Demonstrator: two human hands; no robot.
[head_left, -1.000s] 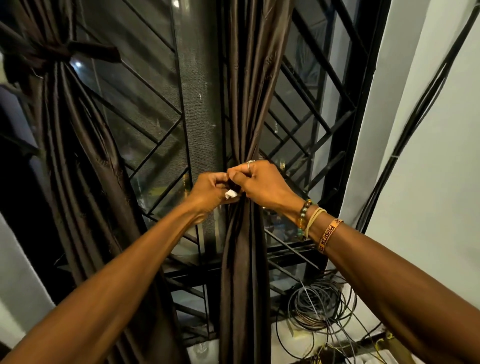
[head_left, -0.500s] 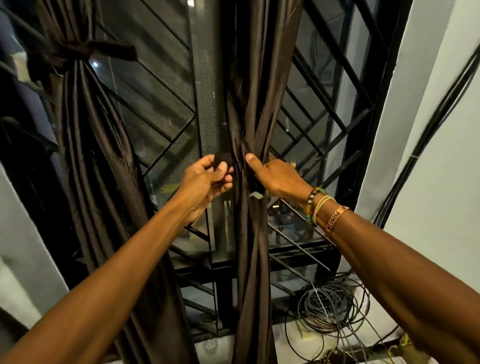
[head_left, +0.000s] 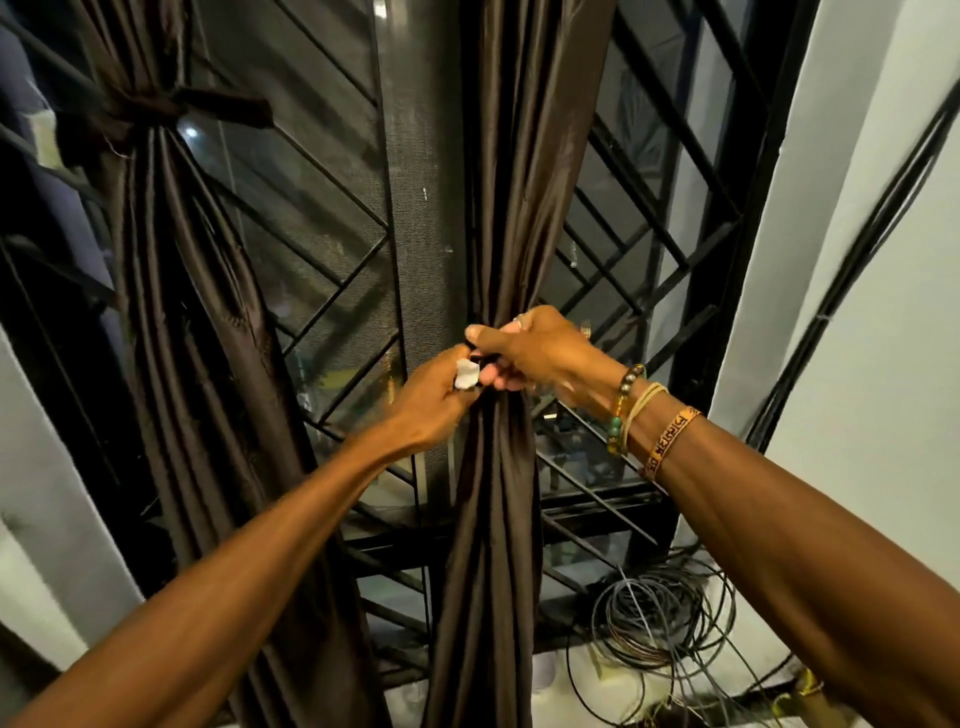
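Note:
A dark brown curtain (head_left: 519, 171) hangs gathered in front of the barred window, pinched to a narrow waist at hand height. My left hand (head_left: 431, 402) and my right hand (head_left: 540, 353) meet at that waist. Both grip the ends of a dark tie-back strap (head_left: 485, 359) that wraps the curtain, and a small white patch (head_left: 466, 374) on the strap shows between my fingers. Most of the strap is hidden by my hands. My right wrist carries bead and thread bracelets.
A second brown curtain (head_left: 171, 260) hangs at the left, bound high up by its own strap (head_left: 156, 111). Black window bars (head_left: 649, 249) stand behind. Coiled cables (head_left: 660, 618) lie on the sill at lower right, and more cables (head_left: 852, 270) run up the white wall.
Half a second ago my hands were apart, each holding one strap end beside the curtain. Now they have come together at the front with the white patch between them.

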